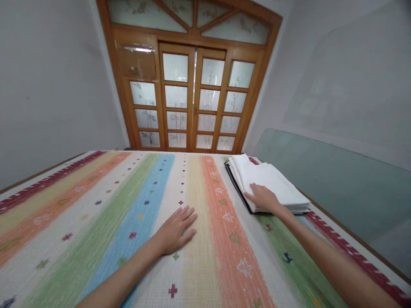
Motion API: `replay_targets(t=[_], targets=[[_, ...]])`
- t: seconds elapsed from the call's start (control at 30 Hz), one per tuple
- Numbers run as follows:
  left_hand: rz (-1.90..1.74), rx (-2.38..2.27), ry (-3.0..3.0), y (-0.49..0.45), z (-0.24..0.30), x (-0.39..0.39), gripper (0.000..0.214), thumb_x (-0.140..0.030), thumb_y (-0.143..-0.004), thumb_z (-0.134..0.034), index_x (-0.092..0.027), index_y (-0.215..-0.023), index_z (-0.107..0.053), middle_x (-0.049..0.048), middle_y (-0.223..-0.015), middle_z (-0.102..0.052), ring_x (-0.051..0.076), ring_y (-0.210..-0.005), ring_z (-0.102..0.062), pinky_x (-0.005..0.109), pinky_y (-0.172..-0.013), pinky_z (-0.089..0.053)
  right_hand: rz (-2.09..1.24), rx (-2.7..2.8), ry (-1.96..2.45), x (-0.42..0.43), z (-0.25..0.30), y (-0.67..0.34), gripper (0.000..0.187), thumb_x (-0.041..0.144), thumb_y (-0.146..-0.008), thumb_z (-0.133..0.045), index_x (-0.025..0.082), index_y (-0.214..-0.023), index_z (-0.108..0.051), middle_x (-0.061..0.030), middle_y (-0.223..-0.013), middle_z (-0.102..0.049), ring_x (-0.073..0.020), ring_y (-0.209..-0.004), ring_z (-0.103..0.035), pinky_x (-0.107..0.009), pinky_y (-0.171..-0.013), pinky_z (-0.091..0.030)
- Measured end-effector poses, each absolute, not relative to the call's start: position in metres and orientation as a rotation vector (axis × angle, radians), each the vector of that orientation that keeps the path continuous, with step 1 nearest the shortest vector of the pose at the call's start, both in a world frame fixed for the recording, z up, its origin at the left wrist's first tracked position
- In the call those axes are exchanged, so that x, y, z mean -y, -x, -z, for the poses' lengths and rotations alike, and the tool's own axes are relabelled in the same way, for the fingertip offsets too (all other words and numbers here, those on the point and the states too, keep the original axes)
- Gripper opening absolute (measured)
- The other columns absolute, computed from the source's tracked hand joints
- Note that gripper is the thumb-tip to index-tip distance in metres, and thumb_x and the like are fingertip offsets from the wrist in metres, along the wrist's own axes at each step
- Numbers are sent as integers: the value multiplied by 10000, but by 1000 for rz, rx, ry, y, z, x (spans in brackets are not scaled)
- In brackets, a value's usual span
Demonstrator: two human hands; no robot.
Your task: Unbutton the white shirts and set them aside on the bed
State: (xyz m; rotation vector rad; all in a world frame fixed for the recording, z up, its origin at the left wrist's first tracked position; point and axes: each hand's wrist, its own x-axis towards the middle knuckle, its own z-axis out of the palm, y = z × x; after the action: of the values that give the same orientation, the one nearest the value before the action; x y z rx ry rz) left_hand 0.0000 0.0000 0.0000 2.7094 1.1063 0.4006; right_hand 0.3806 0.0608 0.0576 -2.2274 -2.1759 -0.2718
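Note:
My left hand (176, 230) lies flat on a striped, patterned cloth (195, 265), its fingers stretched out and a little apart. To the right, my right hand (262, 198) rests on the near left part of a stack of folded white cloths (276, 179). Its thumb and a finger point left over the white fabric, and I see nothing gripped between them. A black-edged layer (237, 188) shows along the stack's left side, beneath the white ones. How many layers the stack has is hard to make out.
The striped cloth covers a wide flat surface, with a wooden edge (362, 252) along the right. A pale green panel (321, 158) stands beyond that edge. Wooden doors with glass panes (192, 98) rise at the far end, and grey walls (48, 85) flank both sides.

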Motion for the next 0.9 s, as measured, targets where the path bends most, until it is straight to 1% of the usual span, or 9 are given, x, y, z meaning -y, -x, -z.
replay_targets(t=[0.1, 0.2, 0.3, 0.43, 0.5, 0.57, 0.67, 0.77, 0.9], targets=[[-390, -1108, -2706, -1, -1, 0, 569, -517, -980, -342, -219, -1455, -435, 104, -1546, -360, 265, -1451, -286, 486, -1184, -240, 290, 2117, 2336, -60, -63, -371, 390, 358, -988, -373, 132, -1113, -665, -195, -1055, -703, -294, -1005, -671, -358, -806, -471], [-400, -1099, -2713, -1, -1, 1, 567, -516, -982, -333, -216, -1451, -441, 107, -1547, -361, 267, -1451, -284, 486, -1185, -238, 334, 2042, 2386, -60, -76, -360, 364, 254, -965, -376, 137, -1067, -705, -202, -1012, -712, -293, -947, -689, -341, -741, -475], [-404, -1095, -2700, -1, -2, 1, 567, -518, -980, -340, -216, -1447, -448, 110, -1545, -366, 271, -1452, -281, 490, -1185, -236, 358, 1988, 2395, -64, -91, -356, 344, 187, -920, -415, 118, -1065, -719, -207, -1025, -713, -294, -946, -689, -329, -723, -477], [-380, -1097, -2670, -2, -5, 1, 578, -520, -974, -346, -200, -1444, -452, 117, -1548, -359, 276, -1456, -270, 493, -1190, -213, 489, 1925, 2355, -64, -113, -352, 320, 162, -876, -458, 98, -1009, -742, -219, -996, -721, -308, -928, -691, -337, -729, -480], [-384, -1094, -2640, -2, -5, 1, 587, -522, -970, -352, -187, -1441, -455, 124, -1549, -354, 279, -1459, -261, 500, -1192, -202, 573, 1897, 2228, -59, -127, -344, 316, 172, -876, -459, 109, -975, -753, -208, -959, -732, -311, -907, -693, -350, -744, -480], [-413, -1076, -2590, -1, -5, 1, 590, -529, -958, -378, -186, -1429, -472, 128, -1545, -360, 284, -1459, -261, 511, -1191, -192, 582, 1861, 2004, -48, -144, -332, 317, 198, -884, -459, 136, -952, -762, -170, -915, -747, -297, -874, -695, -356, -760, -482], [-554, -1031, -2414, 0, -2, -4, 594, -547, -915, -474, -211, -1405, -500, 125, -1522, -404, 285, -1440, -314, 514, -1190, -194, 356, 1765, 1546, -28, -173, -309, 263, 266, -853, -533, 179, -903, -776, -95, -852, -760, -261, -813, -694, -340, -746, -496], [-849, -1026, -1965, 2, -4, -12, 646, -562, -858, -568, -228, -1405, -492, 140, -1502, -438, 292, -1384, -416, 499, -1169, -264, -97, 1561, 1160, -13, -197, -293, 223, 371, -785, -647, 202, -855, -774, -46, -813, -755, -226, -754, -685, -317, -671, -520], [-1178, -869, -1296, 9, -28, -23, 680, -639, -800, -606, -223, -1334, -542, 146, -1468, -488, 333, -1334, -471, 506, -1087, -385, -594, 1320, 983, -21, -199, -286, 337, 456, -628, -787, 184, -825, -759, -40, -713, -727, -197, -672, -665, -298, -607, -520]])
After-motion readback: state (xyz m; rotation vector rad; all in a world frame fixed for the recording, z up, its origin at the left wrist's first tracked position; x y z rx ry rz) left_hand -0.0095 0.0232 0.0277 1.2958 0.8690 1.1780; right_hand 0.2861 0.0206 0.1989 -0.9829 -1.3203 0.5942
